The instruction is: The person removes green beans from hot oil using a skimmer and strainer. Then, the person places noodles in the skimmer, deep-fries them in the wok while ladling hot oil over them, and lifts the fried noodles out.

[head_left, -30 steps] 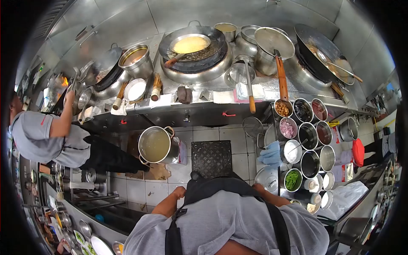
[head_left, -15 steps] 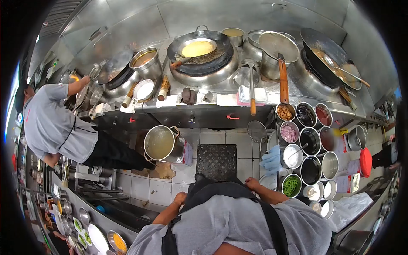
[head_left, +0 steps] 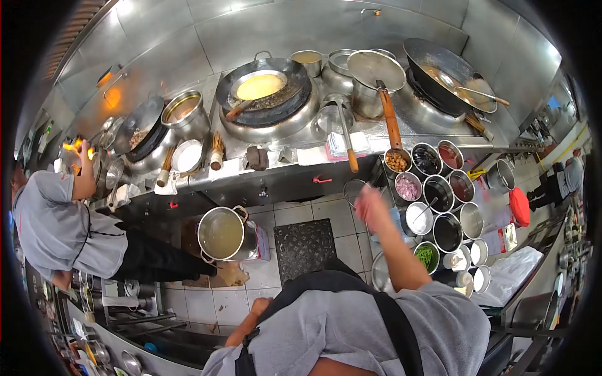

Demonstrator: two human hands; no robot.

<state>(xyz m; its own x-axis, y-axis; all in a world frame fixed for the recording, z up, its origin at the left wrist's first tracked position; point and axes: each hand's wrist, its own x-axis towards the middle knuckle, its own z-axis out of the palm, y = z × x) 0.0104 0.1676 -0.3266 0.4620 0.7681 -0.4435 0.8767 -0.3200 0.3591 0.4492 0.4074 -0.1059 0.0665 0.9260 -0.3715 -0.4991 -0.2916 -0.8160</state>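
My right hand [head_left: 371, 210] reaches forward, blurred by motion, between the stove front and the seasoning pots; its fingers are too smeared to read. Close to it are a pale blue cloth [head_left: 390, 227] and a pot of sliced red onion [head_left: 409, 187]. A strainer rim [head_left: 352, 192] shows just left of the hand. Low beside my apron hangs my left hand [head_left: 260, 306], touching no object that I can see; its fingers are hidden. On the stove ahead, a large wok [head_left: 291, 106] carries a smaller pan with yellow liquid [head_left: 260, 86] and a wooden handle.
A tall pot of cloudy liquid [head_left: 221, 235] stands low at left, near a black floor mat [head_left: 306, 250]. A long-handled strainer [head_left: 376, 70] lies over a pot. Several sauce pots [head_left: 448, 232] line the right. A co-worker [head_left: 63, 216] works at the left wok, where flames show.
My right hand has lifted from beside my body and moved forward. The view has turned slightly right. Flames now show by the co-worker's raised hand.
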